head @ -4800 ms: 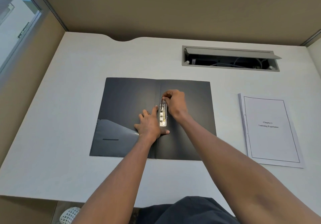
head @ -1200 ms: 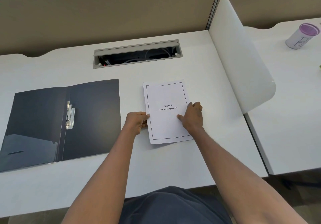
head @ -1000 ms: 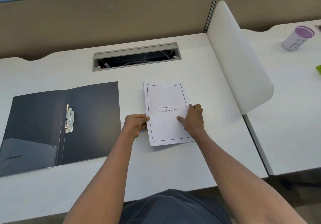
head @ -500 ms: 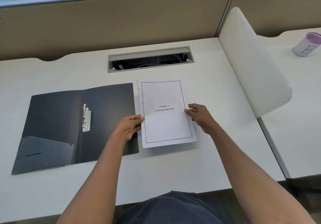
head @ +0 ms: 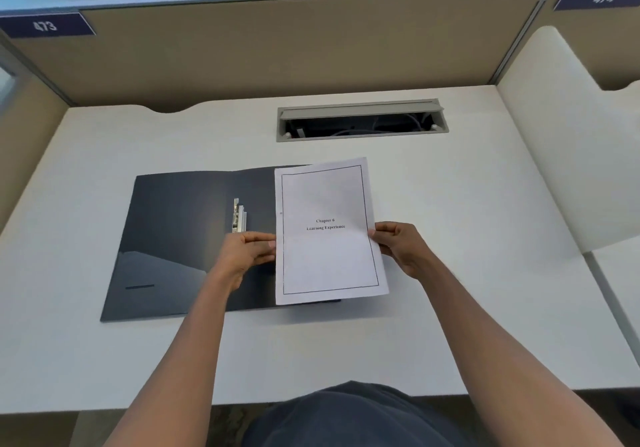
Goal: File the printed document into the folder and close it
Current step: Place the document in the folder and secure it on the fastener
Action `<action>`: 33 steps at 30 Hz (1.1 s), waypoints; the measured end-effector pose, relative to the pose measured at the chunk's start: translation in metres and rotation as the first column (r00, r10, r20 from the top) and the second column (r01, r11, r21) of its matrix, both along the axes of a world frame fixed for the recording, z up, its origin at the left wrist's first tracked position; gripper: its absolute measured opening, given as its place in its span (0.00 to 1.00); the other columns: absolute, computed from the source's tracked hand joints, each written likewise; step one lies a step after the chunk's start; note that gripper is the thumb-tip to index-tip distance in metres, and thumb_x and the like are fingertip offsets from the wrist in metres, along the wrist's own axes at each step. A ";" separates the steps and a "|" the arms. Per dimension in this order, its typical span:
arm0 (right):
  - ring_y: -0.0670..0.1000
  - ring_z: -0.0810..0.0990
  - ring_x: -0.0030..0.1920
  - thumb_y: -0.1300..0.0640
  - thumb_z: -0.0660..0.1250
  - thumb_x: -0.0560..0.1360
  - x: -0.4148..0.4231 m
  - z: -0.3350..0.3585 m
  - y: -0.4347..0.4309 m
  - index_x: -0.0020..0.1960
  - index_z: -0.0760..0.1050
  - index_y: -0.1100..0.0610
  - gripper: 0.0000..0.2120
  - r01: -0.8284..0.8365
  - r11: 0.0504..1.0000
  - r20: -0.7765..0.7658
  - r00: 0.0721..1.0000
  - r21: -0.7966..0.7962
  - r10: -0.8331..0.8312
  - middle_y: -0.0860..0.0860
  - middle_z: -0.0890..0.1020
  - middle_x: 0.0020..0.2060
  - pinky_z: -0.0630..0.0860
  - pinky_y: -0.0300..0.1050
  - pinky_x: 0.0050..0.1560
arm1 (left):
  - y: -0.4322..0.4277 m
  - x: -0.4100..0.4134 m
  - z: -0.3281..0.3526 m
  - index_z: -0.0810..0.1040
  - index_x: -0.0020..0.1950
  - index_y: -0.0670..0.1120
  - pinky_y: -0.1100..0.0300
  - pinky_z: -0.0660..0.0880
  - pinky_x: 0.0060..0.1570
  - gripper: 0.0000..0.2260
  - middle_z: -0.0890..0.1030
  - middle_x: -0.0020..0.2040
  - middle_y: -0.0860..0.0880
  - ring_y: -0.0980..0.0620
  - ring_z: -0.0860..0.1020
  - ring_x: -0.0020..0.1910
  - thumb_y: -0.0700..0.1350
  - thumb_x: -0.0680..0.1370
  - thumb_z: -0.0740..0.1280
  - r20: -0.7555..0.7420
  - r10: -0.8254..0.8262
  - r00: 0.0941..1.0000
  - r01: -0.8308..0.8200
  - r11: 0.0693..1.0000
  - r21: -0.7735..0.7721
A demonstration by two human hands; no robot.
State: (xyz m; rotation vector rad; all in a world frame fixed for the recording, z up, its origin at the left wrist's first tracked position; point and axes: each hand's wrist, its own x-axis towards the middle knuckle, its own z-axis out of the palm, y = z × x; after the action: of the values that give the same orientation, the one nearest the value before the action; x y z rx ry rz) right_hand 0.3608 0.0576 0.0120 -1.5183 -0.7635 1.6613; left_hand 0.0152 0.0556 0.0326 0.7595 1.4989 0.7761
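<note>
The printed document (head: 327,259), white with a black border and a short centred title, is held a little above the desk over the right half of the open dark folder (head: 173,238). My left hand (head: 244,254) pinches its left edge and my right hand (head: 398,244) pinches its right edge. The folder lies flat and open, its metal fastener clip (head: 239,216) standing up near the spine, just left of the document. A small punch hole shows on the document's left margin.
An open cable tray (head: 360,122) is set into the white desk (head: 450,221) behind the folder. A beige partition closes the back. A curved white divider panel (head: 561,141) stands at the right, with a neighbouring desk beyond it.
Both hands have lifted the document off the desk and carried it left; it now overlaps the folder's right half. The right hand shifted from the page face to its right edge.
</note>
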 end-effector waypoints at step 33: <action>0.55 0.85 0.46 0.65 0.73 0.76 -0.113 -0.024 0.030 0.57 0.81 0.69 0.11 0.036 0.997 0.128 0.991 -0.064 -0.027 0.62 0.86 0.52 0.83 0.50 0.56 | 0.015 -0.116 -0.040 0.59 0.84 0.55 0.40 0.47 0.82 0.46 0.48 0.86 0.46 0.46 0.47 0.86 0.56 0.71 0.79 -0.825 -0.435 0.361 0.600 0.785 -0.152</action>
State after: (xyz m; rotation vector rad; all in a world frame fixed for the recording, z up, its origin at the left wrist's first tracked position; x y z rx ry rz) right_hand 0.2480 0.0877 -0.0118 -1.6876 -0.7542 1.5924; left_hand -0.1004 0.0710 -0.0079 1.8440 1.8352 -0.0322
